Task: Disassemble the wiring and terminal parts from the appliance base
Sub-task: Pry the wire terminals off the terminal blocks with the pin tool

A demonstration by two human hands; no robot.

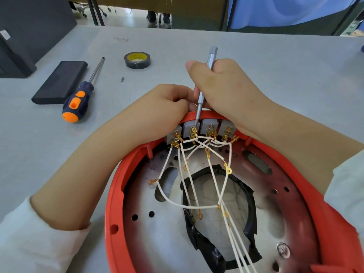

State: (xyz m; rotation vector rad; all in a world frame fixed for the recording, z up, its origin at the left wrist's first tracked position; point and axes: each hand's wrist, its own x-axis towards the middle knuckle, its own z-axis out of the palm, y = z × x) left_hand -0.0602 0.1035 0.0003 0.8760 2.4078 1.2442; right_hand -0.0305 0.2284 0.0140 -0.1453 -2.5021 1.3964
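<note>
While beside rim [199, 115], hand [222, 89] cramped.

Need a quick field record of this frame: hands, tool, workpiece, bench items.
right hand: grips slim grey metal precision screwdriver, tip at a grey terminal block
left hand: fingers curled at the red plastic appliance base rim, beside the blocks
wiring: thin white wires with brass ring lugs, loose ends
bench: orange-and-navy screwdriver, black tape roll, flat black case
</note>
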